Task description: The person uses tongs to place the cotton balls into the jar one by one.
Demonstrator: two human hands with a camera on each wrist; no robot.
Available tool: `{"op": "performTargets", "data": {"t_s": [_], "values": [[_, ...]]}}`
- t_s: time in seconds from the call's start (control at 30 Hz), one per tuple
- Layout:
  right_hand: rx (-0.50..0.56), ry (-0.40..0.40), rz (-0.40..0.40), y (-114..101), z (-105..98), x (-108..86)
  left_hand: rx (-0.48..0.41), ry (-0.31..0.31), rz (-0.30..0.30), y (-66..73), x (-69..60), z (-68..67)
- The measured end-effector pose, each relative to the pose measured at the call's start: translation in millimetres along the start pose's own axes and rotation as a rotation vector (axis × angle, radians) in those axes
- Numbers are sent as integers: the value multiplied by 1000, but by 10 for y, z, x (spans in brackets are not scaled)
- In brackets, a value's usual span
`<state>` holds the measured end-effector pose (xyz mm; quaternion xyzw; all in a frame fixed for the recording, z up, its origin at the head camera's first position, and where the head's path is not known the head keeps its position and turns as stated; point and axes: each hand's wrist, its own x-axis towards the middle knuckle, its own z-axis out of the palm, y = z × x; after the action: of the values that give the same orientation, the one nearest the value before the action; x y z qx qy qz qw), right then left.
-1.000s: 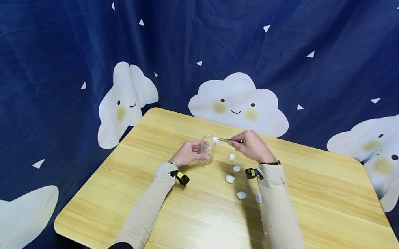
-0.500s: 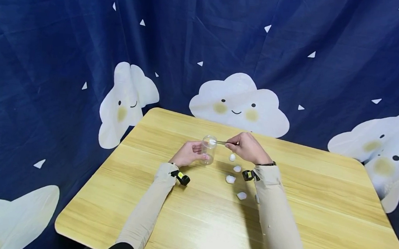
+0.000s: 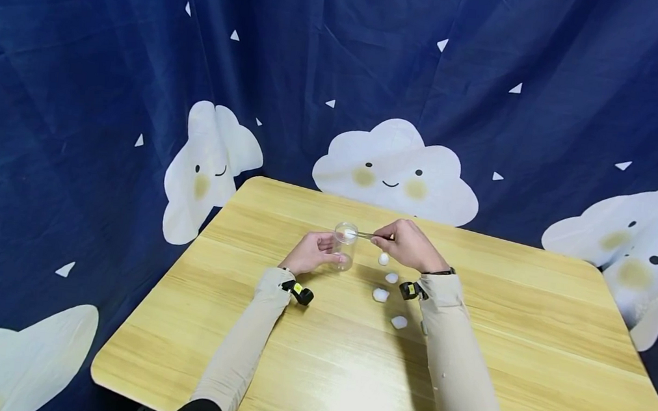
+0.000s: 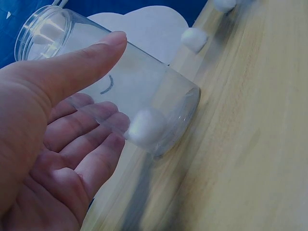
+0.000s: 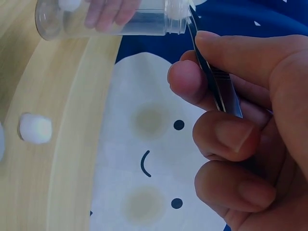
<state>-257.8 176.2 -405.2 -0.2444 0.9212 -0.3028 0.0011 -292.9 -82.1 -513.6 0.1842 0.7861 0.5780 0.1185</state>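
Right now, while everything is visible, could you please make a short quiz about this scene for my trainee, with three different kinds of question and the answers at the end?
1. Multiple choice: what does the right grip hold?
A. a spoon
B. tweezers
C. a pen

2. True or false: the clear jar in the left grip lies on its side.

3. Fill in the missing word: one white ball is at the mouth of the clear jar, and another white ball is inside it, at the ____.

Key:
1. B
2. False; the head view shows it upright.
3. bottom
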Motion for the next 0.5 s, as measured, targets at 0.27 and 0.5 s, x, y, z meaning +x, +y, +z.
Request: {"op": "performTargets", "data": {"t_s": [0.27,0.5], "values": [[-12,3,5,3,6,-6,20,6,-2,-6,14,-1],[-14,-8,18,-29,0,-16,20,-1,-6,-22,21,-7]]}}
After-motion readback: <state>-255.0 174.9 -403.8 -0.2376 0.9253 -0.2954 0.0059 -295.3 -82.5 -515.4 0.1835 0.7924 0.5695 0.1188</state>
